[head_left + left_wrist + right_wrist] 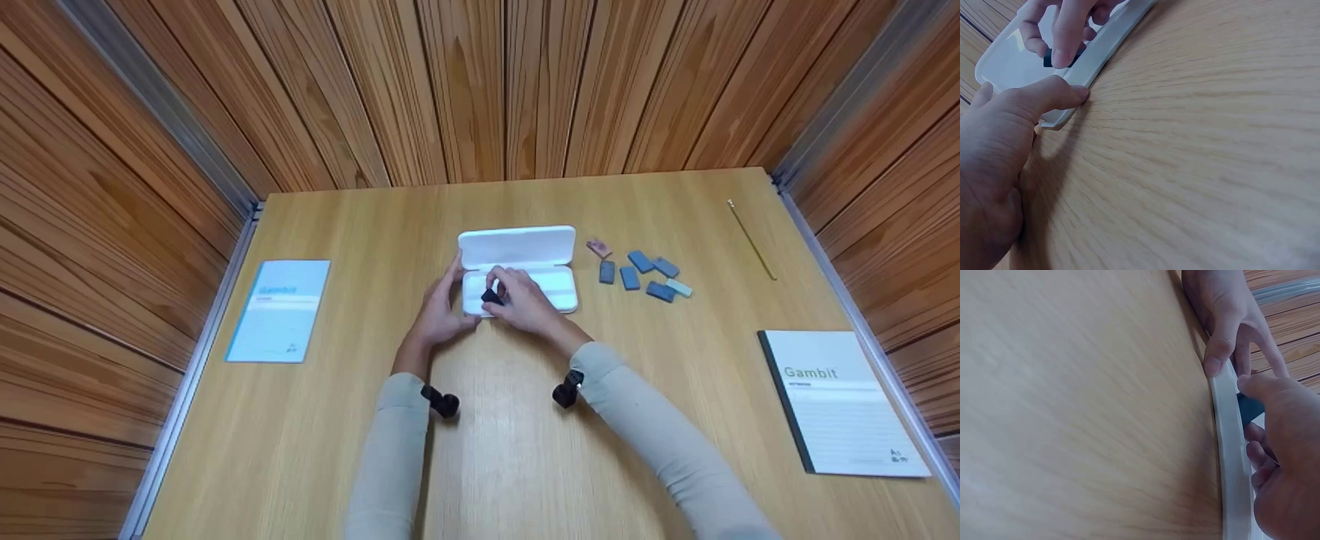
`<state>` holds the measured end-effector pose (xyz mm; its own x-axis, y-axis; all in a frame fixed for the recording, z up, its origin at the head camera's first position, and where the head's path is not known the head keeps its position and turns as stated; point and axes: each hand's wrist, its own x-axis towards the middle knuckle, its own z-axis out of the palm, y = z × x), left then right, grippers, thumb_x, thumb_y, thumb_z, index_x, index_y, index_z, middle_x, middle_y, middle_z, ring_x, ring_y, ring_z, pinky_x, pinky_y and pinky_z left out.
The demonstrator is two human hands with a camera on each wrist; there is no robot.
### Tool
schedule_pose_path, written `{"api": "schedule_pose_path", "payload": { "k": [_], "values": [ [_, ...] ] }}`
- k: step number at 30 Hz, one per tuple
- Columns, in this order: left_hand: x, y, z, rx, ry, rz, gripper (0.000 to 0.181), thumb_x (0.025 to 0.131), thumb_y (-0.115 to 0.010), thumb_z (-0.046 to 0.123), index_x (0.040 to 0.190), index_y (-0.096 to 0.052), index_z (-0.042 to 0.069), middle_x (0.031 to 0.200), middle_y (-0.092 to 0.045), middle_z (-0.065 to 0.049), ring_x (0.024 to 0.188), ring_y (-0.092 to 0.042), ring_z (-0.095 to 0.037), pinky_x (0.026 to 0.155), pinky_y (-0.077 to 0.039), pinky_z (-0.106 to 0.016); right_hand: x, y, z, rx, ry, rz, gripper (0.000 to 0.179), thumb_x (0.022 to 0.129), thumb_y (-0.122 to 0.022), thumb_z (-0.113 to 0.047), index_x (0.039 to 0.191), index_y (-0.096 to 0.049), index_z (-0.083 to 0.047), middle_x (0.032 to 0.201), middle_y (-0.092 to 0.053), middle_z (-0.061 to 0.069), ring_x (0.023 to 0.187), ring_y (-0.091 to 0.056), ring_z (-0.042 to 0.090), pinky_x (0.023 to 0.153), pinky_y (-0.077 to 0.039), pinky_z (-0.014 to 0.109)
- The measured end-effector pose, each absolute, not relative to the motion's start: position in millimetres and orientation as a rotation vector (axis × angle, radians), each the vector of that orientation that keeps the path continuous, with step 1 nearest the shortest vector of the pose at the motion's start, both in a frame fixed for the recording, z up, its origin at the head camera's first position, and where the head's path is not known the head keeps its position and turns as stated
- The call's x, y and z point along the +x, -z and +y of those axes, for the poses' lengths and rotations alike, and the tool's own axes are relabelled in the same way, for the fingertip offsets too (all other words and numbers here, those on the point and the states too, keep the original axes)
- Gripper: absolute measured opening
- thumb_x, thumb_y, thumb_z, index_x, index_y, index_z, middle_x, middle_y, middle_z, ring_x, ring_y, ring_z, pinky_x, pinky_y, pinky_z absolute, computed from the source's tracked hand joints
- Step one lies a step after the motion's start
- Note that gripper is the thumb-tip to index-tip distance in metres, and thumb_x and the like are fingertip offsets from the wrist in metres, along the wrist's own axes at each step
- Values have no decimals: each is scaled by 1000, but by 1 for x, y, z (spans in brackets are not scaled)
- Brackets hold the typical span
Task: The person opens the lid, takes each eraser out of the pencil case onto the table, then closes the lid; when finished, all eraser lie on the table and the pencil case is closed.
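Observation:
A white hinged case [559, 288], like a pencil case, lies with its lid [517, 247] raised towards the back. My left hand [441, 309] holds the case's left end, its thumb on the front edge and its fingers reaching towards the hinge side. Between the thumb and fingers of my right hand [529, 304] is a small dark rectangular block [491, 297], pinched over the left part of the case. The right wrist view shows the block [1249, 408] just behind the case's front wall [1231, 455], its lower part hidden.
Right of the case lie several blue-grey blocks [640, 261], a reddish block [598, 248] and a pale green one [679, 288]. A thin golden stick [752, 240] lies at the back right. Notebooks lie at the left [277, 322] and at the right [847, 420].

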<state>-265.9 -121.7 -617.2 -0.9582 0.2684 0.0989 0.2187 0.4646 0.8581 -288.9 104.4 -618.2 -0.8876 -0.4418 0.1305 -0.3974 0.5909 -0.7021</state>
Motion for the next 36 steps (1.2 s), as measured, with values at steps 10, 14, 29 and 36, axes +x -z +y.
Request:
{"api": "schedule_pose_path", "payload": {
  "k": [10, 14, 29, 36],
  "values": [
    [-266, 616, -121, 434, -1559, 2625, 126, 86, -93, 3, 183, -15, 20, 166, -61, -15, 169, -39, -38, 144, -18, -65, -286, 613, 106, -722, 1315, 2731, 29, 97, -85, -20, 121, -69, -16, 111, -73, 10, 103, -65, 25, 91, -52, 38],
    [-266, 615, -120, 417, -1545, 2625, 127, 86, -92, 4, 183, -13, 22, 168, -59, -14, 170, -38, -37, 144, -17, -64, -279, 589, 105, -705, 1333, 2697, 29, 100, -83, -14, 126, -72, -10, 115, -74, 14, 105, -71, 28, 92, -58, 39],
    [-263, 615, -120, 355, -1523, 2618, 126, 89, -92, 6, 183, -13, 29, 169, -58, -9, 169, -38, -35, 144, -18, -66, -271, 573, 111, -635, 1209, 2623, 30, 104, -79, -11, 133, -78, -12, 125, -72, 15, 106, -70, 28, 89, -53, 32],
    [-264, 615, -120, 365, -1524, 2625, 126, 89, -94, 9, 183, -13, 30, 170, -57, -9, 173, -35, -35, 144, -18, -65, -271, 572, 106, -683, 1160, 2573, 35, 106, -72, -8, 139, -78, -15, 135, -74, 12, 111, -66, 28, 95, -52, 37]
  ]
}}
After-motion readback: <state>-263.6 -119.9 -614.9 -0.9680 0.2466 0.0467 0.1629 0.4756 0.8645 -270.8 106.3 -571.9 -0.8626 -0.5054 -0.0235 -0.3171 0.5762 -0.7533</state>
